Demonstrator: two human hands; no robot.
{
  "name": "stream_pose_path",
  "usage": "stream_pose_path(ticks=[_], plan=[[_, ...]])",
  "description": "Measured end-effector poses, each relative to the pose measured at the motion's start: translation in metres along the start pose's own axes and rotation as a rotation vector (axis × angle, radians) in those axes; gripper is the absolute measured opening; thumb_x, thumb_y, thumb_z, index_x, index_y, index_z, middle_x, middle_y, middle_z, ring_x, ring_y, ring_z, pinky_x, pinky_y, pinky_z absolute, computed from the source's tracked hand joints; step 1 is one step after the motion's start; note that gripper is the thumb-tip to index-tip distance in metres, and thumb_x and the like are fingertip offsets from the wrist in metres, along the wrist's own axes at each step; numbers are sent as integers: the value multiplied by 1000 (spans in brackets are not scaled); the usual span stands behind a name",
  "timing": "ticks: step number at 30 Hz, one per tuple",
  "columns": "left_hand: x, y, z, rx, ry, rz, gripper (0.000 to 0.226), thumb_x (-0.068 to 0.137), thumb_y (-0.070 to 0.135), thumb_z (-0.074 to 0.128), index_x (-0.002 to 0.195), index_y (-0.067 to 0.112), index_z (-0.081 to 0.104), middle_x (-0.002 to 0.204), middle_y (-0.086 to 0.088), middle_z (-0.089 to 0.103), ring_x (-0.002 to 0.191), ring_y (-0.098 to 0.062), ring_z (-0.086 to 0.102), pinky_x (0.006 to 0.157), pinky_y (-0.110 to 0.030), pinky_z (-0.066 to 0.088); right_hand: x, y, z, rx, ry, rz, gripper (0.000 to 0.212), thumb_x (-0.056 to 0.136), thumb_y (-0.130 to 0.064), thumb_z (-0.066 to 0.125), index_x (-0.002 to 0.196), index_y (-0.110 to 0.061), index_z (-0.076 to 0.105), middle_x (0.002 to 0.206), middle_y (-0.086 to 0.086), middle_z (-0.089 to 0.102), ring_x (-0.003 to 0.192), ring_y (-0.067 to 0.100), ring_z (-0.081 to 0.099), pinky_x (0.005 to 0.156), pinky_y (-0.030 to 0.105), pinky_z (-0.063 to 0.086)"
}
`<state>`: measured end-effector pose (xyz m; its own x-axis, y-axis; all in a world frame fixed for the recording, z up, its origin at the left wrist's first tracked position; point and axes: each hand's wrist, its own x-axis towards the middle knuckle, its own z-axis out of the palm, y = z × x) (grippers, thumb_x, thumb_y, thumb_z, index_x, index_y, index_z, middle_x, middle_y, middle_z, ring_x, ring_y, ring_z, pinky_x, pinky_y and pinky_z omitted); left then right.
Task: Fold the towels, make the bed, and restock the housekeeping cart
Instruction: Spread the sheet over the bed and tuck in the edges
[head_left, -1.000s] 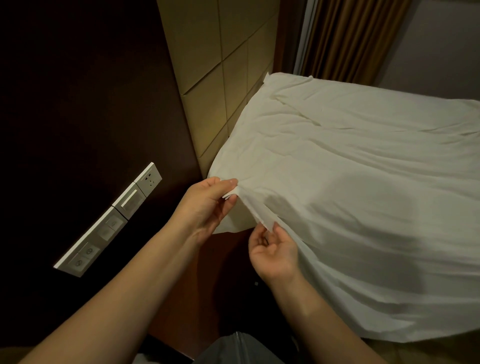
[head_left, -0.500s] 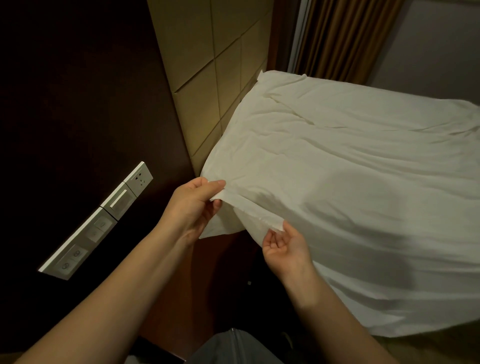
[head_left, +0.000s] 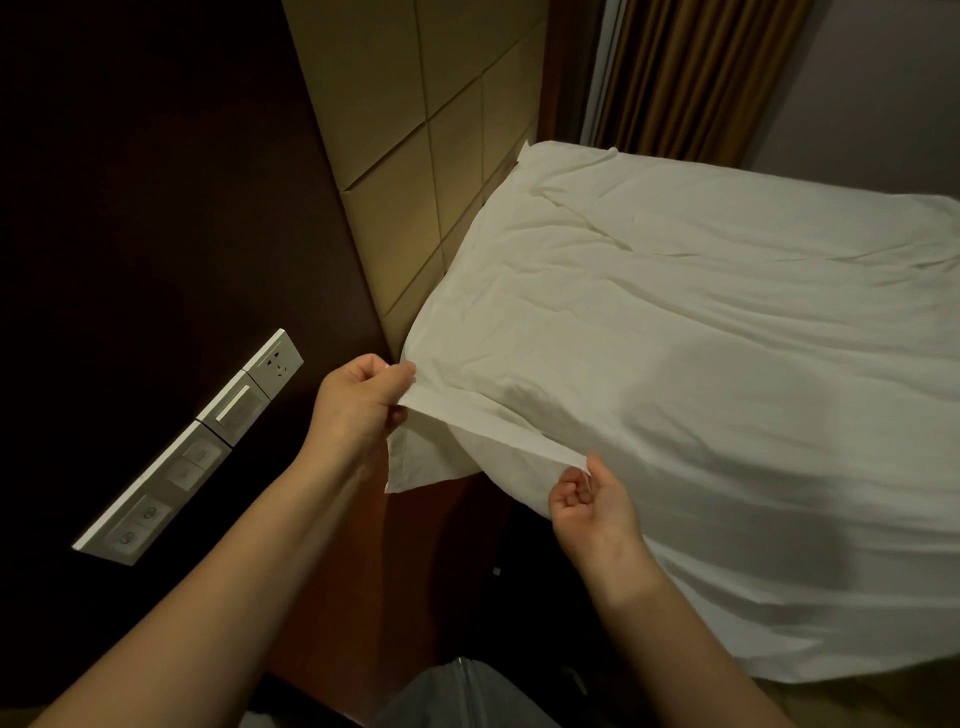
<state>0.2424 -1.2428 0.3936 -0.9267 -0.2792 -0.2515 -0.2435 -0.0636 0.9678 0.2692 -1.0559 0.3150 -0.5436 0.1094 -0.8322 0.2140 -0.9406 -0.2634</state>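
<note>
Change: the two hands are being drawn apart along the hem (head_left: 493, 431) of the white sheet (head_left: 675, 389). A second ago they were being held close together; now a longer run of edge is being pulled taut between them.
Meaning for the task: the bed-making part is judged to be under way. The edge is being found and straightened by the corner, probably so that it can be laid square or tucked. Nothing of towels or cart is being shown.
Left hand (head_left: 358, 410): the hem's end is being pinched between thumb and curled fingers, left of centre, just below the foot of the padded headboard (head_left: 441, 156).
Right hand (head_left: 592, 501): the same edge is being nipped at the fingertips, palm turned up, the other fingers curled, lower and to the right.
Where the sheet is: it is being spread over the bed, filling the right half of the frame up to the brown curtain (head_left: 691, 73).
Long axis and heading: the held hem is being run from centre left down toward the lower right. The sheet's corner is being pointed toward the lower left, a loose flap hanging under the left hand.
Nearby: a white switch panel (head_left: 208, 441) is being seen on the dark wall at the left.
</note>
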Motion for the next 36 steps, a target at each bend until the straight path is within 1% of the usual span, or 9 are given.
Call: stream_pose_path(ticks=[5,8,14,20,23,29,31,33,36], plan=[[1,-7,7,48,29,2,37,88,6,58,58,12,38,63,-6,37,52,-11,34,41,-14,33,2,-2,-5,-176,19,-227,17,93,-18,60,79,-11,53,68,-1,52,43,0,54,39,9,40],[3,-11,9,67,48,4,37,87,6,59,57,12,38,61,-5,35,53,-12,33,45,-19,31,-1,-3,-7,-262,46,-315,20,93,-20,60,77,-11,53,67,-1,53,52,2,56,40,9,41],[7,-10,4,41,14,-56,38,87,6,62,56,12,40,69,-9,43,54,-11,39,40,-13,37,-10,-11,-5,-291,23,-350,19,95,-17,58,77,-12,53,68,0,53,62,6,59,40,10,41],[2,-9,1,22,-29,-104,36,87,8,62,58,11,42,66,-6,46,39,0,45,40,-12,40,-10,-17,-6,-356,22,-357,11,94,-17,58,85,-13,54,76,4,60,68,11,62,36,10,36],[-1,-8,-2,13,-30,-116,36,87,9,63,58,11,42,69,-7,47,49,-6,46,42,-12,41,-11,-16,-7,-380,17,-369,12,95,-17,58,84,-13,53,75,3,60,69,10,62,37,10,37],[-7,-2,-6,15,-57,-141,33,85,7,65,61,10,43,66,-6,49,56,-9,46,42,-11,42,-14,-17,-6,-414,12,-400,16,96,-17,55,82,-12,51,75,3,58,69,6,61,39,9,39],[-9,-1,-6,-1,-56,-147,25,84,5,66,68,10,47,75,-6,53,63,-11,51,50,-15,46,-16,-18,-6,-429,3,-436,17,96,-17,56,81,-10,51,77,4,60,68,5,61,41,9,40],[-11,3,-5,-37,-42,-164,19,84,0,64,90,14,53,91,-3,52,76,-15,54,60,-20,48,-17,-20,-7,-442,-11,-477,16,95,-16,58,81,-10,54,80,3,62,66,3,63,44,10,42],[-15,3,0,-142,-62,-216,43,88,-7,54,116,26,51,101,-3,47,80,-16,52,55,-19,50,-20,-25,-6,-441,-62,-527,12,94,-15,59,82,-13,59,80,-1,64,63,1,64,46,11,44]])
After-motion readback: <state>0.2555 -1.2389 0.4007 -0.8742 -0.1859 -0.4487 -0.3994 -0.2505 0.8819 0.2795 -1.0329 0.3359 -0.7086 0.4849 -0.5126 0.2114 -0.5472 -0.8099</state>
